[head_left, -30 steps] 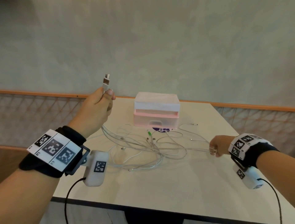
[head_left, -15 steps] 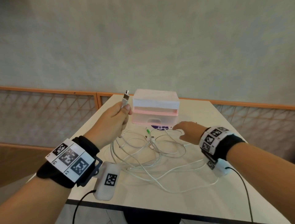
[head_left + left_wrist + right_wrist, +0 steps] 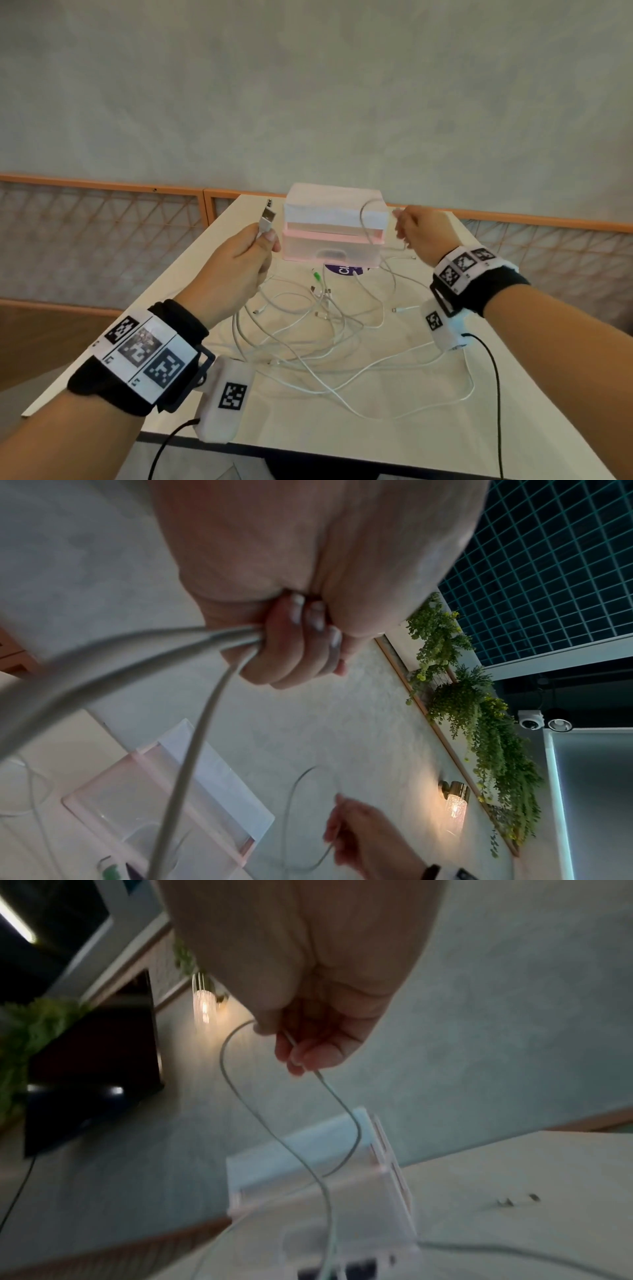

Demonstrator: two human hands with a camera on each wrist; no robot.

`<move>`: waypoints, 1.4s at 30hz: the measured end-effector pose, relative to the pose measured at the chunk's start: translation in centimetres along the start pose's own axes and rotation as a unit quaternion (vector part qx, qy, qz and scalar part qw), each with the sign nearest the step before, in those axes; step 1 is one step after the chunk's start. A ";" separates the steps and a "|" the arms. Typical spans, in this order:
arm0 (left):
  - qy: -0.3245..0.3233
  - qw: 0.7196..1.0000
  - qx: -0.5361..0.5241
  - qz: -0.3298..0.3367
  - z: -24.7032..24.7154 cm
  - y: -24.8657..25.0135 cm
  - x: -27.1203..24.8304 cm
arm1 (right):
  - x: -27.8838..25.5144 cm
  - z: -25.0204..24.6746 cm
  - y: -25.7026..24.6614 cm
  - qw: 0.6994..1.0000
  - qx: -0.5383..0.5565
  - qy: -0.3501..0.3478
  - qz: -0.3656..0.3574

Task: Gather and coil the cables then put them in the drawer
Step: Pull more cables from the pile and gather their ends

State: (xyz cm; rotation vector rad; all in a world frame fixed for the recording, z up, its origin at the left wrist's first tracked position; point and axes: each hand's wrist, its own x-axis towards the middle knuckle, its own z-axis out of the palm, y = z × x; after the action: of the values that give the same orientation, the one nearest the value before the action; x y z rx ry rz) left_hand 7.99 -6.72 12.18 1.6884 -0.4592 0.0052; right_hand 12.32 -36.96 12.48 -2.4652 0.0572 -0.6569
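- White cable ends sit in both fists: the left hand grips strands with a USB plug poking above, left of the drawer unit; the right hand pinches one thin cable loop at its right.
- Most cables lie tangled, uncoiled, before the drawer unit, apparently shut.
- Open tabletop spreads nearer; strands run close to its right edge.

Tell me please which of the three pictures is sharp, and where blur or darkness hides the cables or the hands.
Head view: sharp and evenly lit; the left hand, right hand and cables read clearly. Left wrist view: the cable strands nearest the lens are smeared thick, though the grip is clear. Right wrist view: dim and soft; the thin cable shows, but the drawer box is blurred.
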 end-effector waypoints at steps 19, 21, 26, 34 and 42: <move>0.000 1.000 0.010 -0.013 -0.3 -0.7 0.0 | -5.4 -1.6 4.3 0.952 -0.284 -0.095 -0.069; -0.002 1.000 0.009 -0.013 -0.2 -0.7 0.1 | -6.2 -0.7 3.0 0.958 -0.236 -0.091 -0.135; -0.008 1.000 0.005 -0.007 0.2 -0.6 0.1 | -7.9 3.0 1.5 0.903 -0.273 -0.324 -0.079; -0.009 1.000 0.009 -0.003 0.2 -0.5 -0.3 | -7.2 6.4 2.3 0.897 -0.258 -0.355 0.052; -0.007 1.000 0.014 0.002 0.3 -0.4 -0.6 | -7.8 7.0 1.5 0.895 -0.232 -0.365 0.113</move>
State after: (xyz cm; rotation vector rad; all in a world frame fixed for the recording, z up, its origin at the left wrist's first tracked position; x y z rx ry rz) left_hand 7.46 -6.81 11.54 1.7164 -0.4762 0.0027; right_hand 8.94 -33.06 3.25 -2.9346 0.2234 0.4629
